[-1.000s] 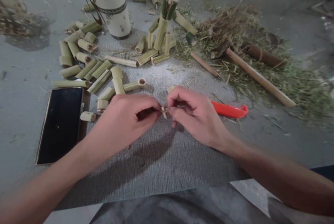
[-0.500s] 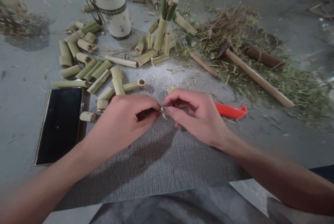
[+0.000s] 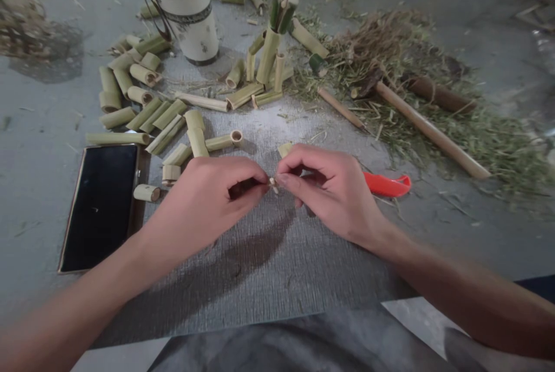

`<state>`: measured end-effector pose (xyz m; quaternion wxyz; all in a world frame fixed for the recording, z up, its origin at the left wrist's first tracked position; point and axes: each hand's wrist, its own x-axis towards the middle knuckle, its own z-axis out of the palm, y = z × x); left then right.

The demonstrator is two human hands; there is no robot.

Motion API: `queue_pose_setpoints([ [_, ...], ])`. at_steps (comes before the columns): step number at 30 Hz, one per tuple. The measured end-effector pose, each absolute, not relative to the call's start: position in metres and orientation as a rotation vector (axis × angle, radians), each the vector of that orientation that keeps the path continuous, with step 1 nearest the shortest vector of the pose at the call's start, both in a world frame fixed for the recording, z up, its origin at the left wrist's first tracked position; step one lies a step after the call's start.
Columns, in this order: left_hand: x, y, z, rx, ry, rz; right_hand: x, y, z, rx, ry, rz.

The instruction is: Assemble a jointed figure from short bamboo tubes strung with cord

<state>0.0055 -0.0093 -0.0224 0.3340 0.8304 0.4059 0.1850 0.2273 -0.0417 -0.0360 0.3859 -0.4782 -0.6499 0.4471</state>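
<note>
My left hand [image 3: 208, 198] and my right hand [image 3: 332, 187] meet over the grey mat [image 3: 260, 256], fingertips pinched together. Between them they hold a small pale bamboo sliver [image 3: 273, 185], mostly hidden by the fingers. A short bamboo piece [image 3: 285, 148] lies just behind my right hand. The red-handled tool [image 3: 387, 184] lies on the mat to the right of my right hand, partly hidden by it.
Several cut bamboo tubes [image 3: 143, 112] lie scattered at the left. A dark phone [image 3: 100, 205] rests at the mat's left edge. A patterned white cylinder [image 3: 184, 5] stands at the back. Long bamboo sticks [image 3: 429, 129] and dry green trimmings [image 3: 433, 100] cover the right side.
My hands have stayed almost still; the right hand's fingers shifted slightly around the sliver.
</note>
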Motion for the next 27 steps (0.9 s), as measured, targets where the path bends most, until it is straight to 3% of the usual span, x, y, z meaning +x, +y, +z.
queue_pose_setpoints([
  [18,0.0060,-0.0080,-0.0227,2.184,1.062,0.478,0.2288,-0.0440,-0.0371,-1.250,-1.544,1.241],
  [27,0.0070,-0.0078,-0.0244,2.163,1.056,0.472,0.2239,-0.0420,-0.0414,-1.167,-1.332,1.576],
])
